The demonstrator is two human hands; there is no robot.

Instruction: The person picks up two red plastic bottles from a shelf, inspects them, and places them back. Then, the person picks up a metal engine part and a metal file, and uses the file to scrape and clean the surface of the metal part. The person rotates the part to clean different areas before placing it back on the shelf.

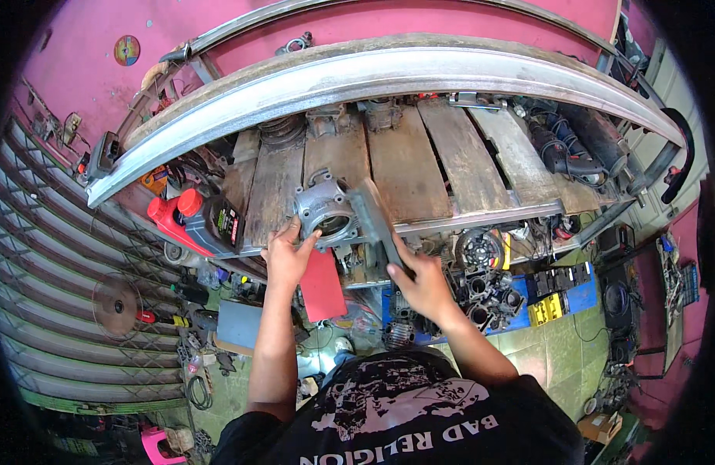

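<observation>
Two hands: both work on one grey metal engine cylinder, which sits at the near edge of the wooden bench.
Cylinder: a cast block with a round bore facing the person, resting on the planks just beyond the fingertips of the left hand; likely kept at the edge so both hands reach it without stretching.
Left hand: fingers curled against the lower left side of the cylinder, thumb toward the bore rim; they seem to brace the casting so it does not slide. Pressed on the metal, not spread.
Right hand: fingers wrapped tightly around the lower end of a flat grey bar, whose upper end lies against the right side of the cylinder. Whether the bar is a file or a plain strip I cannot tell.
Below the left fingers: a red flat card or sheet hangs under the bench edge.
Left of the left fingers: a black oil bottle with a red cap and a red container beside it.
Below the right fingers: engine parts piled on the floor, with a blue tray further right.
Beyond the fingers: a curved metal rail arches over the far side of the bench.
</observation>
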